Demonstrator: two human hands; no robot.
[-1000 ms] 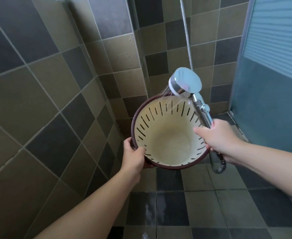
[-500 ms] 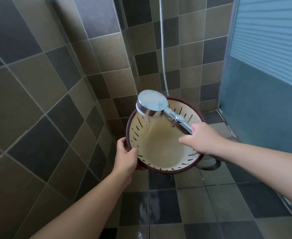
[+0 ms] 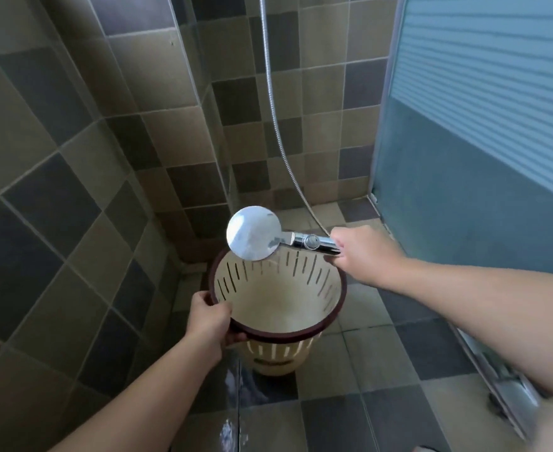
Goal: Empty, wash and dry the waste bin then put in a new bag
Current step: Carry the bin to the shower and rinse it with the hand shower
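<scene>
The waste bin (image 3: 278,298), a cream plastic basket with vertical slots around its upper wall and a dark maroon rim, was held above the tiled floor (image 3: 382,419) of a shower corner, tilted so that its open mouth faced up and towards the camera. The left hand (image 3: 208,321) gripped the rim at its near left edge, with the thumb lying over the inside of the rim and the fingers curled beneath it. The bin's inside looked bare and stained a pale yellowish tone, and a dark label showed low on its outer wall. The right hand (image 3: 365,252) was closed round the chrome handle of a shower head (image 3: 254,233), whose round silver back faced the camera and hung just over the far edge of the bin's mouth, overlapping the rim. Whether spray was leaving the head could not be told clearly, though faint streaks showed just below it inside the bin. A metal hose (image 3: 275,102) ran up the wall from behind the right hand. Brown and dark grey tiles covered the walls (image 3: 73,158), and the floor directly in front of the bin shone wet. A frosted glass door (image 3: 480,141) with a metal track stood on the right.
</scene>
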